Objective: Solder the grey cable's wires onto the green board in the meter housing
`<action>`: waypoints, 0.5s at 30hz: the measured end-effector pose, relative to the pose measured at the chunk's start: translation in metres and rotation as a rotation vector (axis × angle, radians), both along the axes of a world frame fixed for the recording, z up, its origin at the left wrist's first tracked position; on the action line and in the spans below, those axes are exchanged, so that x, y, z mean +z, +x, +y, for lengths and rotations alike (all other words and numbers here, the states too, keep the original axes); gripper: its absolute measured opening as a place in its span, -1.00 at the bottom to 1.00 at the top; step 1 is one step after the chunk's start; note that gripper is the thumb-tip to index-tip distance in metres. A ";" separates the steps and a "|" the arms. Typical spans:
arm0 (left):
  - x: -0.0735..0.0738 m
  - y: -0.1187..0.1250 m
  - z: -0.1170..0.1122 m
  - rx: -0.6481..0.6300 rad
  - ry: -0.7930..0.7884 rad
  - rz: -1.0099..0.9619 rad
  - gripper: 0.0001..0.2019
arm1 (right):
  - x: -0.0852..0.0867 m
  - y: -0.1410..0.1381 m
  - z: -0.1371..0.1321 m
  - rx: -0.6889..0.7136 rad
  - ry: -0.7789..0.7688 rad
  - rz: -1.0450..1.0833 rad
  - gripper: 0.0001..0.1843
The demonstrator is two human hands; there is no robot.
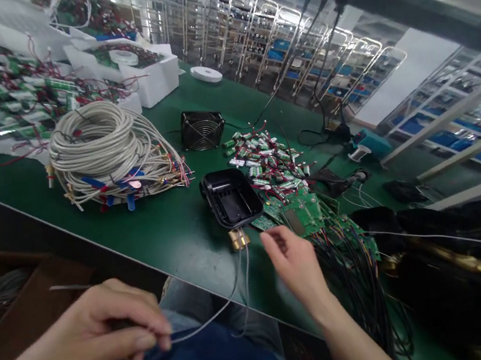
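My left hand is below the table edge, over my lap, with its fingers pinched on a thin grey cable. The cable runs up to a gold connector at the near side of a black plastic housing on the green table. My right hand hovers just right of the connector, fingers loosely curled, next to a green circuit board. Whether it holds anything I cannot make out.
A big coil of grey cables lies at the left. A small black fan, a heap of small green parts, white foam trays and black wire bundles surround the work spot. Metal racks stand behind.
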State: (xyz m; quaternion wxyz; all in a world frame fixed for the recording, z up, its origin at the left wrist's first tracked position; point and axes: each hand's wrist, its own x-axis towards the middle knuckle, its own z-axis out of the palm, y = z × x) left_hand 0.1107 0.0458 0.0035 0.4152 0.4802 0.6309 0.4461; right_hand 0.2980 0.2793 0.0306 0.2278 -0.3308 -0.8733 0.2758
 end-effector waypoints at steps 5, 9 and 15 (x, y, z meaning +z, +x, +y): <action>0.025 0.021 0.040 0.008 0.240 0.287 -0.68 | -0.028 -0.025 -0.026 0.053 -0.655 0.168 -0.78; 0.033 0.023 0.071 0.256 0.543 0.789 -0.62 | -0.038 -0.029 -0.037 -0.009 -0.733 0.273 -0.70; 0.020 0.016 0.113 0.100 0.537 1.166 -0.51 | -0.036 0.006 -0.039 0.074 -1.092 0.432 -0.68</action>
